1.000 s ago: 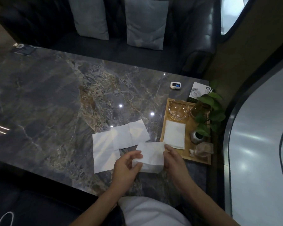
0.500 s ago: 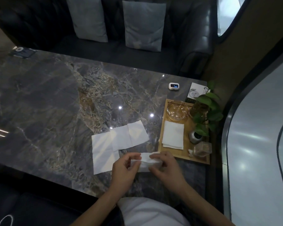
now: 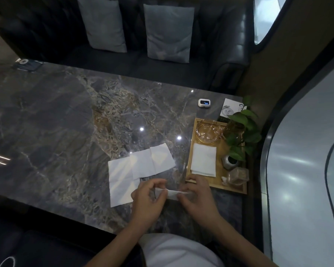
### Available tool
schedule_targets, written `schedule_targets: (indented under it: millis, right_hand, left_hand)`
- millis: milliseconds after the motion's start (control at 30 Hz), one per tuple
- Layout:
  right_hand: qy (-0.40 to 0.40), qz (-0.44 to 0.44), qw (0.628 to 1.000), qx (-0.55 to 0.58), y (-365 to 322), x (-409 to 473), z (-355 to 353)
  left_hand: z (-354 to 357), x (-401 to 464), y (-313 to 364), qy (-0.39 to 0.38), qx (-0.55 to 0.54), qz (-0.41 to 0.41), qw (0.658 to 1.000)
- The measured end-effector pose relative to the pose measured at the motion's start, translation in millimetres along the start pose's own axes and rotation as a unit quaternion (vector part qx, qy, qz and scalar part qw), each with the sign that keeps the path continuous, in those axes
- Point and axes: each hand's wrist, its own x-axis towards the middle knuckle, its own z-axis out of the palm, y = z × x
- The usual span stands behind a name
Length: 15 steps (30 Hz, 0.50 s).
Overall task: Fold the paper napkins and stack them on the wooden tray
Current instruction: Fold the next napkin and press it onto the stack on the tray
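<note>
Napkin (image 3: 171, 194) pinched by left hand (image 3: 147, 199) and right hand (image 3: 196, 197) beside wooden tray (image 3: 190, 149); align edges squarely before creasing.

Both hands close together — left hand (image 3: 147, 199), right hand (image 3: 197, 195) — fingers pinched.

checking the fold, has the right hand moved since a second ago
Yes. The right hand has slid left along the held napkin, away from the wooden tray, toward the left hand.
</note>
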Motion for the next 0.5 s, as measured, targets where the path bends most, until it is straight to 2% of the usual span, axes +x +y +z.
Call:
schedule_targets:
  millis: [67, 133, 267, 333, 500]
  right_hand:
    - [-0.012, 0.048, 0.995, 0.09, -5.9, 0.9, -1.3]
    - [-0.036, 0.113, 0.978, 0.174, -9.3, 4.0, -2.4]
    - [-0.031, 0.165, 0.957, 0.235, -12.0, 5.7, -5.6]
    - [-0.023, 0.181, 0.952, 0.245, -10.6, 5.5, -7.3]
    - [-0.037, 0.181, 0.956, 0.228, -4.8, 3.3, -9.0]
  left_hand:
    - [-1.5, 2.3, 0.8, -0.028, -0.038, -0.034, 0.998]
    - [-1.6, 5.9, 3.7, -0.07, -0.13, -0.074, 0.986]
    - [-0.2, 6.5, 9.7, -0.122, -0.21, -0.115, 0.963]
    - [2.1, 6.1, 7.8, -0.124, -0.234, -0.13, 0.955]
    - [3.2, 10.3, 5.0, -0.066, -0.274, -0.145, 0.948]
